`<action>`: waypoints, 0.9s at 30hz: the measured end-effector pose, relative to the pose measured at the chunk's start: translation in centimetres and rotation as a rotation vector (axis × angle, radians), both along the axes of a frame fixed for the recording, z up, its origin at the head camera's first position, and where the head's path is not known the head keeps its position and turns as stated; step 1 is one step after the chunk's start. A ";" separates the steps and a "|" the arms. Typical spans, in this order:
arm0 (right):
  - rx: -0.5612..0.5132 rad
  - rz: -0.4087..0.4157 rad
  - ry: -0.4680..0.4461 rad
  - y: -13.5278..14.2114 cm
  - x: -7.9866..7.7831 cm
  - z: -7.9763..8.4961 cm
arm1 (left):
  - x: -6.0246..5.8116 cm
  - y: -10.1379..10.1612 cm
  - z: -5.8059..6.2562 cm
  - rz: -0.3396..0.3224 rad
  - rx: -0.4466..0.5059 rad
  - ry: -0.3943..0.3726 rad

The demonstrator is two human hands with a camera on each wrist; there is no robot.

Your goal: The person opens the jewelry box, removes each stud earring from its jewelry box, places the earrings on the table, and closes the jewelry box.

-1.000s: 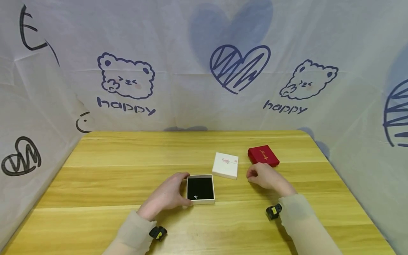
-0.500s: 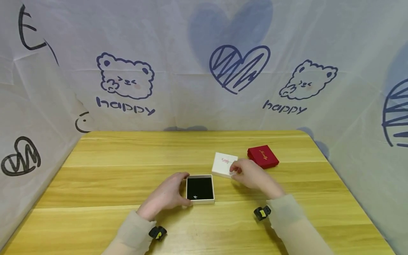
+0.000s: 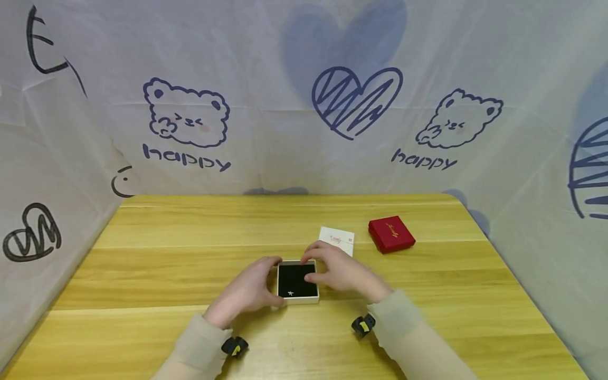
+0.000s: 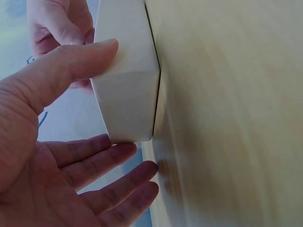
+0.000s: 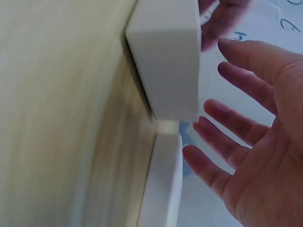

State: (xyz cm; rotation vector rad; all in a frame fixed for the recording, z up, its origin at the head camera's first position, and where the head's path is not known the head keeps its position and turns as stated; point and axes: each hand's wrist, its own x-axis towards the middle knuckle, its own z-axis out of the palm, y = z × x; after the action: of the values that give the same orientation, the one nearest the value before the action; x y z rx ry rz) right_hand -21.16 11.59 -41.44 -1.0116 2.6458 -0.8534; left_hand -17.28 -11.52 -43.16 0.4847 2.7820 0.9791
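Note:
My left hand point(image 3: 249, 287) grips the left side of a small white jewellery box base point(image 3: 299, 300), thumb at the near wall and fingers at the far wall. Black padding point(image 3: 290, 277) fills the box, and a small silver star-shaped piece point(image 3: 291, 293) lies near its front left corner. Over the right part of the base is my right hand point(image 3: 344, 268), its fingers spread and nothing held. In the right wrist view those fingers stand apart from the box wall point(image 5: 165, 71). Behind the right hand lies a white box lid point(image 3: 338, 235) with a pinkish print, partly covered.
A closed red box point(image 3: 391, 235) with gold lettering sits at the right rear of the wooden table point(image 3: 190, 221). A white cloth point(image 3: 266, 63) with drawn hearts and bears hangs behind and along both sides. Each wrist wears a black band, the left one point(image 3: 235, 347) near the table's front.
My right hand has moved left from in front of the red box, past the white lid, to the box base, and its fingers have spread. The left hand has stayed on the base.

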 end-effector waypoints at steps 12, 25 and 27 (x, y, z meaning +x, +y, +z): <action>0.093 0.054 -0.050 -1.8 0.3 -0.5 | -0.1 -0.1 0.0 -0.004 -0.022 -0.002; 0.101 0.044 -0.055 -2.0 0.4 -0.6 | -0.1 0.0 0.0 0.000 -0.019 -0.005; 0.099 0.047 -0.048 -2.0 0.5 -0.6 | -0.1 0.0 -0.1 0.001 -0.019 -0.005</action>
State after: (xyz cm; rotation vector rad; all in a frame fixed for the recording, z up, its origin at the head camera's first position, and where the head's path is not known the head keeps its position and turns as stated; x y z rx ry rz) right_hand -20.69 9.60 -42.06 -1.0113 2.5858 -0.7194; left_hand -17.39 -11.48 -43.24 0.4781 2.7850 0.9516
